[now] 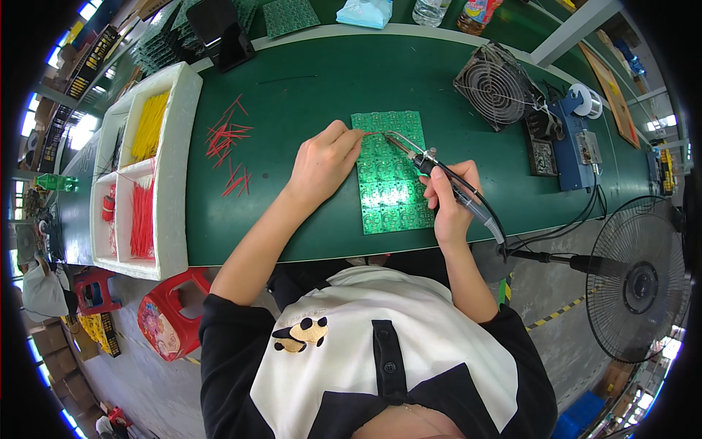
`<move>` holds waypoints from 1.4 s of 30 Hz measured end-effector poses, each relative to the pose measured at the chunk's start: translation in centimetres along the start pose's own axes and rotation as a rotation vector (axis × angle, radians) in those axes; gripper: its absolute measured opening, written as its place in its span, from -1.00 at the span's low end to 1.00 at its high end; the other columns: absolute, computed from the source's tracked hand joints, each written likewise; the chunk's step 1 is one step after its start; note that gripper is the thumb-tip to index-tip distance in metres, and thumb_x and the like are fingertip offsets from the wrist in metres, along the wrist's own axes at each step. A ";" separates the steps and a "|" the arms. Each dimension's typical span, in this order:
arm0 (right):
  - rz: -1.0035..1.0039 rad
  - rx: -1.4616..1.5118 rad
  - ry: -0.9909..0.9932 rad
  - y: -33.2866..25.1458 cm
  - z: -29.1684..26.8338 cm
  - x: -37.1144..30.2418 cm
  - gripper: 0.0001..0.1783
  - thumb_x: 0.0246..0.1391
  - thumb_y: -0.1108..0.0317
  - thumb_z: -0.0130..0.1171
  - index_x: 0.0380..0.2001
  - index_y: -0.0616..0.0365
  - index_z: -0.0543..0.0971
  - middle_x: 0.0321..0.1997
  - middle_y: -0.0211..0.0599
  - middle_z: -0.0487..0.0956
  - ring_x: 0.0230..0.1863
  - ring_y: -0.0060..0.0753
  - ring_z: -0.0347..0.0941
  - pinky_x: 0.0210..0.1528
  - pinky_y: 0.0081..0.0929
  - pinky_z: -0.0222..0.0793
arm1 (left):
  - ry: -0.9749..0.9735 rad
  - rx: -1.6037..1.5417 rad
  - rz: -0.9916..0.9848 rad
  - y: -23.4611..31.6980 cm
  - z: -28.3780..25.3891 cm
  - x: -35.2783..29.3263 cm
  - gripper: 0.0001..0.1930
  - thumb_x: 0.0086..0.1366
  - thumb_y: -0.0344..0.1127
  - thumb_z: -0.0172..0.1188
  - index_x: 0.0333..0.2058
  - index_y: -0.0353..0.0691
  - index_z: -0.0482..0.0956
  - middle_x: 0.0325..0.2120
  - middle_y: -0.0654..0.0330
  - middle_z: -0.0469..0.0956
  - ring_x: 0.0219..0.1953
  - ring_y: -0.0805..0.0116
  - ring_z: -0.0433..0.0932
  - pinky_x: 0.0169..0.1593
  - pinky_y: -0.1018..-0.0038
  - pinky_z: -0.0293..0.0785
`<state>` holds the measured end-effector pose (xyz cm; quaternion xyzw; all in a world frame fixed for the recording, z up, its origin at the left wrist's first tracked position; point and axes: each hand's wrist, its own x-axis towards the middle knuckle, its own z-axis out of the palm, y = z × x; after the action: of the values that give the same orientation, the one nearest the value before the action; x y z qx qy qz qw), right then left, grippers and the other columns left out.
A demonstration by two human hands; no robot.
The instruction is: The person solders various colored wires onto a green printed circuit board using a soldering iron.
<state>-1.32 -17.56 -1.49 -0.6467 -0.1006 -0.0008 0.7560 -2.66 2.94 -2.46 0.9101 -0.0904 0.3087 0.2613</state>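
A green circuit board panel [387,192], divided into several small boards, lies flat on the green bench in front of me. My left hand [327,161] is closed in a pinch at the panel's upper left, on a short red wire [371,134] that reaches over the board. In my right hand [455,201] I grip a soldering iron [468,197] with a thin metal feed tube beside its tip. That tip is close to the wire's end near the panel's top; I cannot tell whether they touch. Loose red wires [227,139] are scattered left of my left hand.
A white foam box [183,168] with yellow and red wires stands at the left. A metal-grilled fan [491,84] and a blue soldering machine [574,143] with a white spool are at the right. A black phone-like device [219,33] leans at the back; a large fan [640,285] stands beside the bench.
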 end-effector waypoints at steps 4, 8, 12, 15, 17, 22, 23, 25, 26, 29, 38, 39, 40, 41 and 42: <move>0.003 0.000 0.000 0.0 0.0 0.0 -0.78 0.04 0.36 0.17 -0.48 0.18 0.32 -0.58 -0.30 0.49 -0.66 -0.75 0.30 -0.67 -0.78 0.18 | -0.007 0.014 0.004 -0.1 0.1 -0.1 -0.91 0.05 -0.48 0.20 -0.40 -0.24 0.57 -0.56 0.22 0.41 -0.62 0.34 0.45 -0.55 0.46 0.39; -0.013 -0.028 -0.005 -0.2 0.0 -0.1 -0.79 0.03 0.39 0.17 -0.49 0.19 0.32 -0.61 -0.34 0.48 -0.66 -0.75 0.30 -0.68 -0.78 0.15 | -0.017 0.031 0.009 -0.1 0.0 -0.1 -0.90 0.05 -0.48 0.20 -0.40 -0.24 0.57 -0.56 0.23 0.41 -0.62 0.33 0.46 -0.55 0.46 0.40; -0.032 -0.108 -0.011 -0.1 0.0 -0.2 -0.80 0.03 0.42 0.16 -0.49 0.19 0.33 -0.64 -0.39 0.45 -0.65 -0.76 0.31 -0.65 -0.78 0.12 | -0.015 0.032 0.015 0.0 0.0 0.0 -0.90 0.05 -0.48 0.20 -0.40 -0.24 0.57 -0.56 0.23 0.41 -0.62 0.33 0.46 -0.55 0.46 0.40; -0.062 -0.102 -0.020 0.0 0.0 -0.2 -0.81 0.03 0.42 0.16 -0.47 0.20 0.34 -0.63 -0.37 0.46 -0.64 -0.75 0.31 -0.63 -0.78 0.14 | 0.005 0.025 0.020 0.0 0.1 0.0 -0.90 0.05 -0.48 0.20 -0.40 -0.24 0.57 -0.55 0.23 0.41 -0.62 0.33 0.46 -0.56 0.46 0.41; -0.067 -0.100 -0.023 0.2 0.0 -0.2 -0.82 0.03 0.42 0.15 -0.46 0.20 0.34 -0.62 -0.35 0.48 -0.64 -0.75 0.31 -0.62 -0.78 0.16 | 0.001 0.024 0.013 -0.1 0.1 -0.1 -0.90 0.05 -0.47 0.20 -0.40 -0.24 0.57 -0.55 0.22 0.42 -0.61 0.32 0.46 -0.55 0.46 0.41; -0.150 0.086 0.087 0.4 -0.4 -0.1 -0.80 0.03 0.41 0.15 -0.40 0.23 0.33 -0.53 -0.20 0.52 -0.64 -0.71 0.32 -0.59 -0.78 0.24 | 0.001 0.018 -0.010 0.1 0.0 0.0 -0.91 0.06 -0.47 0.20 -0.39 -0.24 0.58 -0.55 0.22 0.44 -0.60 0.31 0.47 -0.55 0.45 0.41; -0.162 0.110 0.102 0.4 -0.3 -0.1 -0.81 0.04 0.42 0.15 -0.40 0.23 0.33 -0.55 -0.22 0.51 -0.64 -0.71 0.32 -0.59 -0.78 0.24 | 0.008 0.002 -0.018 0.1 0.0 -0.1 -0.91 0.07 -0.47 0.19 -0.39 -0.24 0.58 -0.54 0.21 0.45 -0.59 0.30 0.48 -0.54 0.45 0.41; -0.180 0.111 0.105 0.3 -0.4 -0.1 -0.81 0.05 0.42 0.14 -0.41 0.23 0.33 -0.57 -0.25 0.49 -0.64 -0.71 0.31 -0.56 -0.77 0.27 | 0.023 -0.015 -0.022 0.2 -0.2 0.0 -0.91 0.08 -0.47 0.19 -0.38 -0.24 0.58 -0.52 0.21 0.47 -0.57 0.29 0.50 -0.53 0.46 0.42; -0.195 0.113 0.106 0.2 -0.4 -0.1 -0.82 0.05 0.43 0.13 -0.41 0.23 0.33 -0.59 -0.28 0.48 -0.64 -0.71 0.31 -0.54 -0.75 0.30 | 0.037 -0.029 -0.030 0.2 -0.4 0.0 -0.90 0.08 -0.47 0.19 -0.38 -0.24 0.58 -0.51 0.20 0.49 -0.56 0.28 0.51 -0.52 0.47 0.43; -0.190 0.138 0.119 0.7 -0.5 0.1 -0.82 0.06 0.42 0.12 -0.41 0.23 0.33 -0.61 -0.33 0.44 -0.65 -0.70 0.31 -0.48 -0.71 0.35 | 0.070 0.014 0.014 -0.4 -1.1 -0.2 -0.89 0.08 -0.50 0.19 -0.37 -0.26 0.58 -0.49 0.17 0.52 -0.53 0.27 0.53 -0.49 0.49 0.46; -0.038 0.047 0.034 -0.9 -0.1 -2.5 -0.77 -0.01 0.50 0.20 -0.33 0.28 0.36 -0.52 -0.21 0.53 -0.61 -0.63 0.41 -0.55 -0.72 0.36 | 0.009 -0.180 -0.143 0.7 -3.0 -2.0 -0.91 0.07 -0.51 0.19 -0.39 -0.26 0.58 -0.49 0.18 0.52 -0.54 0.31 0.52 -0.49 0.49 0.44; -0.024 0.036 0.019 -1.0 0.2 -2.8 -0.77 -0.02 0.48 0.21 -0.34 0.28 0.37 -0.52 -0.22 0.53 -0.61 -0.64 0.41 -0.56 -0.73 0.35 | -0.039 -0.216 -0.156 0.9 -2.7 -2.1 -0.91 0.08 -0.51 0.18 -0.39 -0.26 0.58 -0.48 0.19 0.51 -0.55 0.32 0.52 -0.49 0.50 0.45; -0.022 0.016 0.023 -1.0 0.4 -3.0 -0.78 -0.01 0.43 0.22 -0.38 0.27 0.38 -0.56 -0.28 0.51 -0.62 -0.69 0.37 -0.59 -0.75 0.28 | -0.032 -0.248 -0.171 0.8 -2.3 -2.1 -0.92 0.09 -0.51 0.17 -0.40 -0.25 0.57 -0.48 0.20 0.50 -0.56 0.33 0.51 -0.50 0.50 0.45; -0.020 0.014 0.023 -0.8 0.3 -3.2 -0.78 -0.01 0.43 0.22 -0.38 0.27 0.38 -0.56 -0.28 0.51 -0.62 -0.69 0.37 -0.59 -0.75 0.28 | -0.033 -0.250 -0.174 0.8 -2.2 -2.0 -0.92 0.09 -0.51 0.17 -0.40 -0.25 0.57 -0.48 0.20 0.50 -0.56 0.33 0.51 -0.50 0.50 0.45; -0.024 -0.006 0.010 -0.4 0.1 -3.3 -0.78 0.00 0.42 0.22 -0.39 0.26 0.38 -0.58 -0.32 0.50 -0.63 -0.71 0.34 -0.60 -0.76 0.24 | -0.033 -0.246 -0.169 0.8 -2.1 -1.9 -0.92 0.08 -0.50 0.17 -0.40 -0.24 0.58 -0.48 0.21 0.50 -0.56 0.33 0.51 -0.50 0.50 0.46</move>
<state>-4.64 -17.94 -1.55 -0.6479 -0.1044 -0.0133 0.7544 -5.54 3.39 -1.85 0.8806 -0.0548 0.2573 0.3942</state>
